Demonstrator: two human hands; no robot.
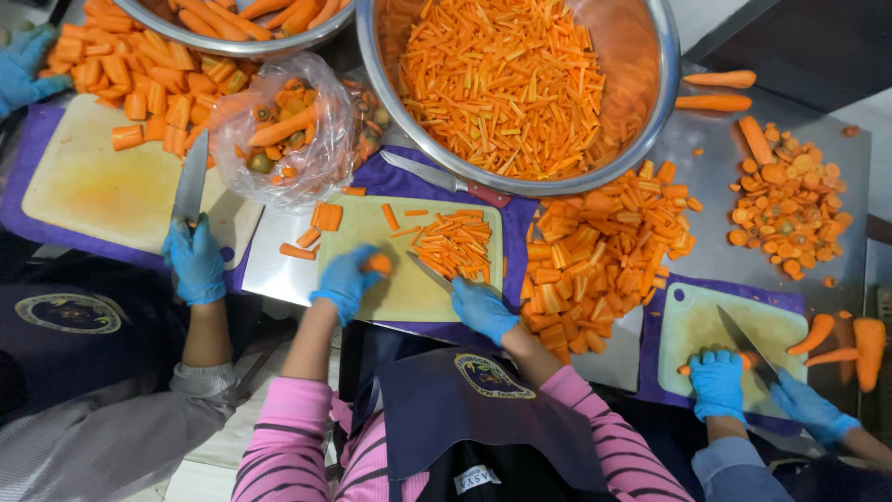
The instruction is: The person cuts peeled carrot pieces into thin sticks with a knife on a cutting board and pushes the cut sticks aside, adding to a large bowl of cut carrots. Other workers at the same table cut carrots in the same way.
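Left hand (346,282) in blue glove curled around a carrot piece (377,264), right hand (483,310) gripping a knife (429,272), both on the pale cutting board (390,297), carrot sticks (455,244) at one o'clock, clear bag (286,130) of scraps at eleven, big steel bowl (650,130) at twelve, on the worktop (279,270).

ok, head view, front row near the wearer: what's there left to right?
Co-worker's gloved hand with knife → left hand holding a carrot piece → carrot sticks on the middle cutting board → right hand with knife → pile of carrot slabs → right-side cutting board → whole carrots.
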